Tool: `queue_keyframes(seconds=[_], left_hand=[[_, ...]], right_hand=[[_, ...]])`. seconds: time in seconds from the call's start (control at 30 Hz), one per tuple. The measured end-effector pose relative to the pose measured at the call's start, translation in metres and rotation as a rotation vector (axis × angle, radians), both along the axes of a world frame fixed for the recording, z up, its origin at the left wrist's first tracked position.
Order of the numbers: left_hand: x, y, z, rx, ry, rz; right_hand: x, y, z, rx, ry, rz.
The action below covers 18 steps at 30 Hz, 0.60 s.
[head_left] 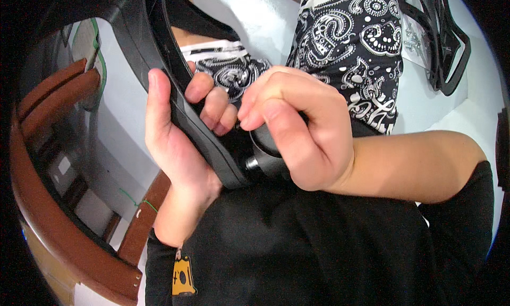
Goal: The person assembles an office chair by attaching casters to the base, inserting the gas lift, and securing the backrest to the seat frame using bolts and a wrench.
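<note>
I have the left hand [179, 149] half closed round the black frame [197, 131], whose near end sits by the black shirt [319, 237]. The right hand [308, 130] is curled, thumb and fingers on a round black part [265, 140] beside that end; I can't tell whether frame and part touch. Patterned shorts [345, 45] show beyond.

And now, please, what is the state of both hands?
Left hand: closed around the black curved frame.
Right hand: curled at the black rounded part; whether it grips cannot be told.
</note>
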State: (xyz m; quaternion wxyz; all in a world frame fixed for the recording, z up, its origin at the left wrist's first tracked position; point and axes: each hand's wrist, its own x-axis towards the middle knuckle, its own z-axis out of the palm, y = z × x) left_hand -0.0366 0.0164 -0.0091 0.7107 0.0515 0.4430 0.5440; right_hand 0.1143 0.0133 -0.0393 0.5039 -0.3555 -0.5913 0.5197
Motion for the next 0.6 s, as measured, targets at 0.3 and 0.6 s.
queue_keyframes(seconds=[0.3,0.6], left_hand=[[-0.017,0.004,0.008,-0.045,-0.122,0.071],[-0.020,0.013,0.015,-0.173,-0.078,0.165]], right_hand=[[-0.010,0.022,0.024,-0.076,0.006,0.188],[0.001,0.042,0.035,-0.368,0.038,0.486]])
